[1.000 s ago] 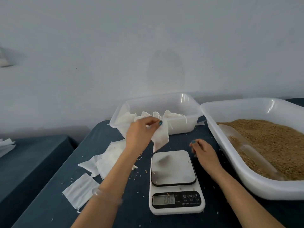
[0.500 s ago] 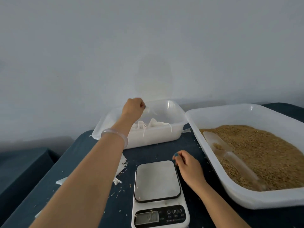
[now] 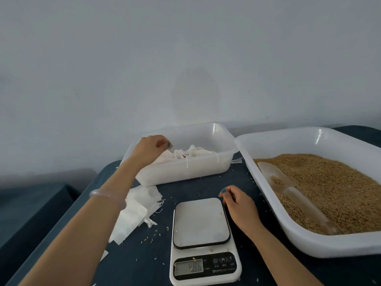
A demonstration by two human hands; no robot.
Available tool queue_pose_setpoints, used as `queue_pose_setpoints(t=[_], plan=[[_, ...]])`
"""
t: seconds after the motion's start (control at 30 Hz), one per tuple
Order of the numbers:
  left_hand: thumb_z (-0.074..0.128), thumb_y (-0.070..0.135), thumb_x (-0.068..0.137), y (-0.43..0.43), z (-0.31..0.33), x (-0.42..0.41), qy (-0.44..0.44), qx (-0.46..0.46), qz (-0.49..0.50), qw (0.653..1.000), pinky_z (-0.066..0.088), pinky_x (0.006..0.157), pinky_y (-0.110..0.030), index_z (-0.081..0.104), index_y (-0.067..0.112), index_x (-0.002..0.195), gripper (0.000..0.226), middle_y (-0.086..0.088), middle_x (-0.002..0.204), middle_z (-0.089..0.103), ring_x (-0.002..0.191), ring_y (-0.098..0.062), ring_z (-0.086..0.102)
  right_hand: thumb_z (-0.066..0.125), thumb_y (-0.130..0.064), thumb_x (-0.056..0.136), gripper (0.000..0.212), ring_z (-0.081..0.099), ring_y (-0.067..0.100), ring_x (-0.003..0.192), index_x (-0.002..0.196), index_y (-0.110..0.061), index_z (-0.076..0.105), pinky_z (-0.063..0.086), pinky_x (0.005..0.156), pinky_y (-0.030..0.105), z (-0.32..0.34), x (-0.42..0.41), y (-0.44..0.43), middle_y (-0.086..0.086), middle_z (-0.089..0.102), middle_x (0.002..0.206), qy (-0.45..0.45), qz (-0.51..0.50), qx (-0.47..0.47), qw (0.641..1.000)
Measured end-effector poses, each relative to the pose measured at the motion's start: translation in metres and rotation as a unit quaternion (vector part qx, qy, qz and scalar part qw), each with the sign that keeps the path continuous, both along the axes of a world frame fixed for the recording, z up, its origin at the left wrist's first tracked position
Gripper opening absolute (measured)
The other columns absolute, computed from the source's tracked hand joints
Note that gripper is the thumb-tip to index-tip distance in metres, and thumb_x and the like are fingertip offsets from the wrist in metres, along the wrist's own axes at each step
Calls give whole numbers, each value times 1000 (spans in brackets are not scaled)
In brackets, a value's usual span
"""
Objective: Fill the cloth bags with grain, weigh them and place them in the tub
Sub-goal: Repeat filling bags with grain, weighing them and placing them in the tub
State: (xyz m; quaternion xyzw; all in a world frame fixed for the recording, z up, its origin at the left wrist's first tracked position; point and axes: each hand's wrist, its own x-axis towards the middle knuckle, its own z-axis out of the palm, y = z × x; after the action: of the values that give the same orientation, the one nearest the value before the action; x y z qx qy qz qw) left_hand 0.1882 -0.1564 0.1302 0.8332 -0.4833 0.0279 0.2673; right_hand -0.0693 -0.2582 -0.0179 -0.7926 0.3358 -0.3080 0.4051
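My left hand [image 3: 152, 147] hovers over the left end of the small clear tub [image 3: 185, 172], fingers loosely curled, holding nothing that I can see. Filled white cloth bags [image 3: 198, 152] with drawstrings lie in the tub just right of that hand. My right hand [image 3: 239, 203] rests on the dark table beside the right edge of the scale [image 3: 201, 221], fingers relaxed and empty. The scale's plate is bare and its display [image 3: 188, 267] is lit. Brown grain [image 3: 329, 182] fills the large white tray [image 3: 309, 242] on the right.
A clear plastic scoop [image 3: 288, 188] lies in the grain near the tray's left wall. Flat empty cloth bags [image 3: 136, 211] are piled left of the scale, partly under my left forearm. Loose grains dot the tabletop. A lower dark surface [image 3: 31, 203] stands at the left.
My left hand carried a filled bag from above the scale to the tub and let it go there. The right hand stayed beside the scale.
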Motion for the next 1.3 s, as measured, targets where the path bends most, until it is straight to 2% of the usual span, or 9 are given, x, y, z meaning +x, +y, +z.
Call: queue_pose_setpoints(t=[0.13, 0.27, 0.37, 0.5, 0.77, 0.83, 0.97, 1.1, 1.3], plan=[[58, 17, 95, 65, -12, 0, 62, -65, 33, 995, 56, 68, -27, 70, 28, 84, 19, 14, 71, 73, 64, -4, 69, 49, -31, 100, 21, 57, -3, 65, 81, -34, 59, 35, 57, 17, 1, -1, 0, -11, 62, 72, -6, 0, 9, 1000], [62, 22, 93, 112, -60, -12, 32, -84, 119, 989, 51, 62, -22, 66, 36, 78, 21, 21, 68, 69, 64, -2, 66, 49, -30, 100, 20, 58, 0, 69, 83, -34, 57, 35, 59, 18, 2, -2, 0, -12, 62, 74, -1, 3, -7, 1000], [72, 31, 88, 127, -97, -16, 70, -38, 118, 990, 47, 75, -24, 67, 36, 93, 9, 19, 90, 69, 87, -4, 65, 50, -29, 100, 19, 59, 3, 70, 84, -32, 58, 36, 60, 18, 2, -3, 1, -11, 62, 75, 1, 7, -12, 1000], [81, 31, 80, 134, -113, -9, 91, 8, 127, 988, 41, 79, -23, 64, 30, 112, 37, 9, 110, 59, 94, -6, 59, 51, -26, 100, 19, 58, 0, 70, 84, -30, 60, 35, 61, 16, 2, -6, 0, -11, 61, 74, -18, 5, -2, 1000], [80, 30, 81, 137, -119, -6, 115, -55, 194, 973, 39, 59, -25, 69, 27, 75, 13, 7, 67, 62, 67, -10, 55, 51, -26, 100, 19, 59, 1, 71, 84, -31, 60, 38, 62, 17, -1, -4, -2, -10, 62, 74, -22, 7, 3, 1000], [78, 32, 82, 136, -116, -6, 130, -93, 203, 966, 35, 56, -30, 63, 20, 62, 28, 0, 57, 56, 57, -15, 49, 51, -27, 100, 18, 59, 2, 72, 85, -31, 60, 38, 62, 16, 0, -4, -2, -10, 62, 74, -26, 9, 6, 1000], [79, 37, 82, 119, -99, -20, 198, -166, 161, 952, 23, 58, -31, 42, 18, 54, 49, 8, 52, 32, 51, -9, 28, 52, -27, 99, 15, 59, 0, 77, 89, -27, 62, 38, 64, 15, 0, -2, -2, -15, 63, 80, -40, 15, 4, 999], [82, 44, 74, 86, -80, -46, 272, -200, 82, 938, 27, 66, -32, 52, -2, 72, 55, -4, 67, 42, 66, -16, 36, 56, -25, 98, 11, 61, 2, 86, 93, -25, 66, 42, 71, 18, 2, -3, -3, -12, 68, 92, -72, 25, 18, 997], [75, 45, 81, 44, -87, -94, 263, -147, 29, 953, 34, 61, -27, 55, -3, 76, 52, 1, 64, 47, 63, -13, 41, 61, -29, 95, 10, 64, 12, 94, 101, -28, 69, 53, 77, 29, 8, -3, 6, -6, 69, 96, -118, 75, 9, 990]])
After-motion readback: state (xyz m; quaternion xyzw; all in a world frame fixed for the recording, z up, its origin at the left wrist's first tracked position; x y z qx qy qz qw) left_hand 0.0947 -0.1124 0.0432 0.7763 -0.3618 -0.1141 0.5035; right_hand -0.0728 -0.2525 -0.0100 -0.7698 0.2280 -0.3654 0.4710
